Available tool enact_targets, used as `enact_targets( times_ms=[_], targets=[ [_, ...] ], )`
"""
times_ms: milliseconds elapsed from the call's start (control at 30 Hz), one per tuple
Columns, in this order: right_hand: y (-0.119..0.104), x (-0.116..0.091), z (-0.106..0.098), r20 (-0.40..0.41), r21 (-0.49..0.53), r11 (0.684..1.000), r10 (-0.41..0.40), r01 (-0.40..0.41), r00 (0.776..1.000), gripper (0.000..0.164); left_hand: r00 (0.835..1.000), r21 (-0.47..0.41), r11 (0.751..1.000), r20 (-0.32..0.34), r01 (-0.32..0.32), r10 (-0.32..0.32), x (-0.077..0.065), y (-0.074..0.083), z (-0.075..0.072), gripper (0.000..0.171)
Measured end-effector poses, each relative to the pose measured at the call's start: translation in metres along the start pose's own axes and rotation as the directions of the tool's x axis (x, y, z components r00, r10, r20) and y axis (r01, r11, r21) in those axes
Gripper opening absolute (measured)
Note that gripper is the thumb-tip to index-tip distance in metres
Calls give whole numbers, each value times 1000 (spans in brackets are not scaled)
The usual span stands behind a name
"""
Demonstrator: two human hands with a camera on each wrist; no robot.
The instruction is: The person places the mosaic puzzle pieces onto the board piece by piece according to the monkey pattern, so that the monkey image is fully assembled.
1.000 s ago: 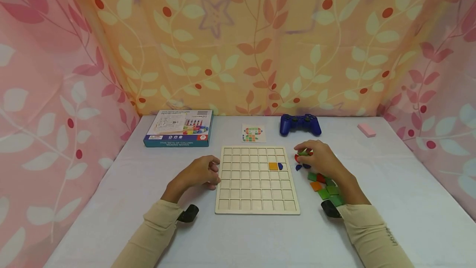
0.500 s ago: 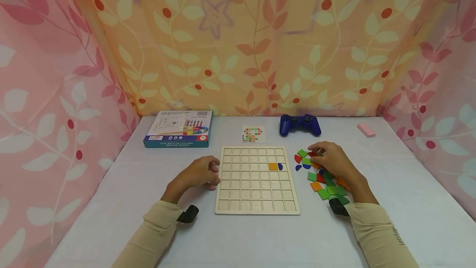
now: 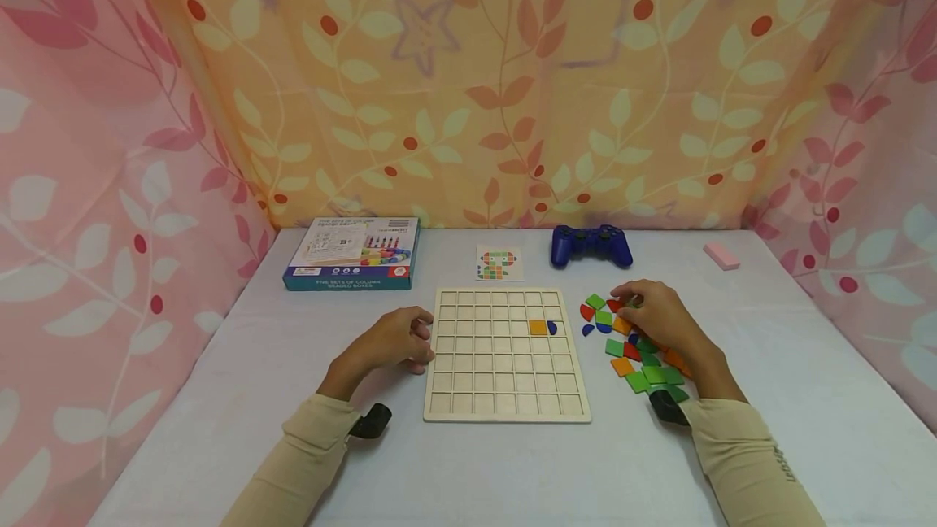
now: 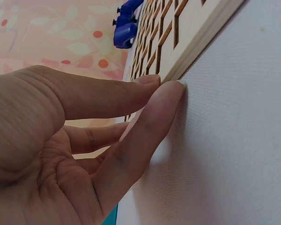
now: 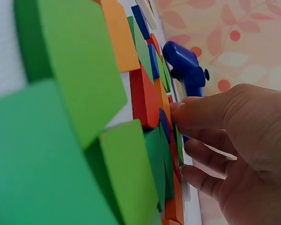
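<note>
A pale wooden grid board (image 3: 494,382) lies flat on the table. An orange-yellow square tile (image 3: 538,328) and a blue half-round tile (image 3: 552,328) sit side by side in its cells. My left hand (image 3: 391,338) rests at the board's left edge; the left wrist view shows its fingertips (image 4: 171,96) against that edge. To the right of the board is a loose pile of coloured tiles, among them a light green tile (image 3: 637,381) and a red tile (image 3: 587,312). Over the pile's far part is my right hand (image 3: 655,314), thumb and fingers apart, partly hiding tiles below.
Behind the board lies a small pattern card (image 3: 500,263). A boxed bead set (image 3: 351,254) is at the back left. A blue game controller (image 3: 591,246) stands behind the tiles, and a pink block (image 3: 721,256) lies farther right. Patterned curtains (image 3: 468,88) surround the table.
My right hand has moved right and slightly back toward me, uncovering green, red and blue tiles at the pile's left side. The left hand and the board have stayed put.
</note>
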State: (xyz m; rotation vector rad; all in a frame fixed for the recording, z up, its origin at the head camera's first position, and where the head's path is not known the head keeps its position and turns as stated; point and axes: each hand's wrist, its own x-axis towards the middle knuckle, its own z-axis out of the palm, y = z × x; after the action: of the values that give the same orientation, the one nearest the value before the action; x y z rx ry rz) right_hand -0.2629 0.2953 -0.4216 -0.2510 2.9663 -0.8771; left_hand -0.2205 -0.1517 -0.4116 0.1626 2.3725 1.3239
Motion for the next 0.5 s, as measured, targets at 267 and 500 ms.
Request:
enact_targets(
  times_ms=[267, 500],
  targets=[
    [0, 3, 0, 27, -28, 1000, 11, -11, 1000, 32, 1000, 6, 1000, -1, -6, 6, 1, -1, 0, 58],
    [1, 5, 0, 40, -70, 997, -26, 29, 999, 32, 1000, 1, 1000, 0, -9, 9, 1, -2, 0, 58]
  ],
)
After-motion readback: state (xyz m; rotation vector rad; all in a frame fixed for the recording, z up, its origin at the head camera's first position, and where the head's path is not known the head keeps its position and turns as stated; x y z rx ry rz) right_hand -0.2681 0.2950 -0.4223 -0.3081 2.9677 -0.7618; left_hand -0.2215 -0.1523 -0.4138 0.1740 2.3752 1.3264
